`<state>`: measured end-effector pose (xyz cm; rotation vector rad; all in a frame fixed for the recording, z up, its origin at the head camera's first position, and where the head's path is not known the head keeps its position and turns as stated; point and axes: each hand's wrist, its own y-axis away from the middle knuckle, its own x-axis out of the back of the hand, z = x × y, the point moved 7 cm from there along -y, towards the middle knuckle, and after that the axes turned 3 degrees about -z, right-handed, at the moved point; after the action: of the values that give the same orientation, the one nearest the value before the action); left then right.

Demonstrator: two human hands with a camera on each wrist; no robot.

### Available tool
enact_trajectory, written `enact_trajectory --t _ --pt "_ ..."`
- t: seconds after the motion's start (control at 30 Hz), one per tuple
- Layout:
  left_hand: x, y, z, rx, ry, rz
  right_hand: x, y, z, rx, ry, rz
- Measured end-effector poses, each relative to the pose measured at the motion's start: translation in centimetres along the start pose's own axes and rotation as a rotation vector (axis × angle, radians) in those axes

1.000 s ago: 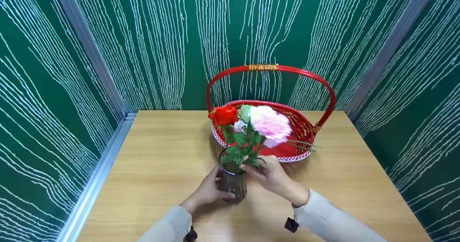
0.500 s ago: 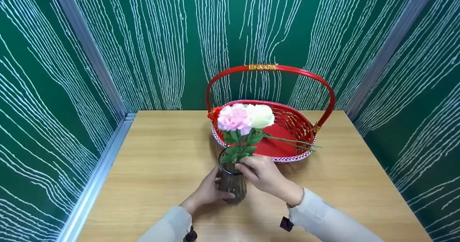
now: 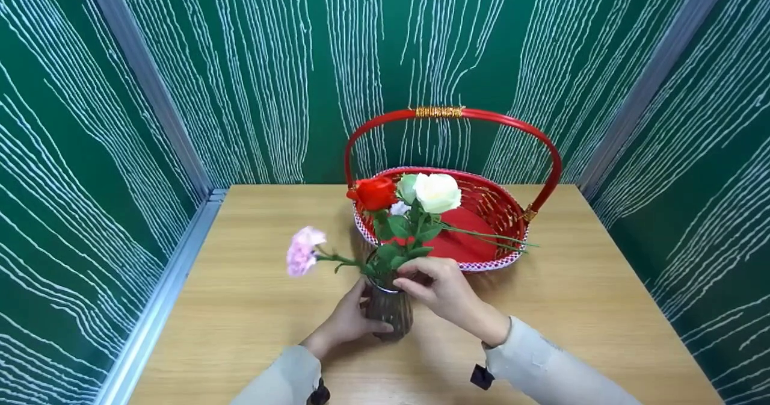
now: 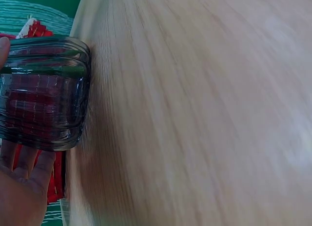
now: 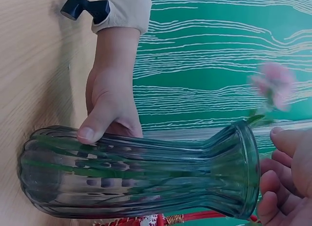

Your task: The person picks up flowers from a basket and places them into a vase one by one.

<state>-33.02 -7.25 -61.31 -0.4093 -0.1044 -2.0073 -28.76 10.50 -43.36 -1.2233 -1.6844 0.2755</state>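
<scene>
My left hand (image 3: 348,321) grips the lower body of a fluted, tinted glass vase (image 3: 394,313), thumb in front. The vase stands upright on the table, with stems (image 5: 78,168) showing through its glass. A pink carnation (image 3: 302,252) leans far out over the rim to the left. A red rose (image 3: 374,193) and a white rose (image 3: 439,193) stand above the vase, with green leaves below. Beside the rim is my right hand (image 3: 448,287), its fingers loosely bent and apart from the thumb; the right wrist view shows nothing held between them.
Behind the vase stands a red woven basket (image 3: 490,265) with a tall arched handle (image 3: 544,140). Thin green stems (image 3: 493,235) lie across its right side. Green panels (image 3: 271,80) with white wavy lines enclose the wooden table (image 3: 252,309) at the back and sides.
The pink carnation has swung from right to left, past the roses, and tilts out over the rim. My right hand has shifted slightly left and loosened. The left hand stays on the vase.
</scene>
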Motion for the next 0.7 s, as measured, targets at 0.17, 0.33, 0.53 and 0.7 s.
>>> enact_trajectory --t 0.17,0.33,0.53,0.7 --pt "0.0 0.0 -0.1 0.001 0.009 -0.003 0.7 0.4 0.3 0.000 -0.004 0.019" --pt "0.0 0.0 -0.3 0.013 0.003 -0.014 1.5 0.9 0.7 -0.001 0.016 0.045" --pt "0.0 0.0 -0.6 0.022 0.001 -0.015 2.5 1.4 1.3 -0.012 0.026 0.076" --pt "-0.1 0.1 -0.5 0.031 -0.013 -0.014 3.4 1.8 1.9 -0.015 0.036 0.094"
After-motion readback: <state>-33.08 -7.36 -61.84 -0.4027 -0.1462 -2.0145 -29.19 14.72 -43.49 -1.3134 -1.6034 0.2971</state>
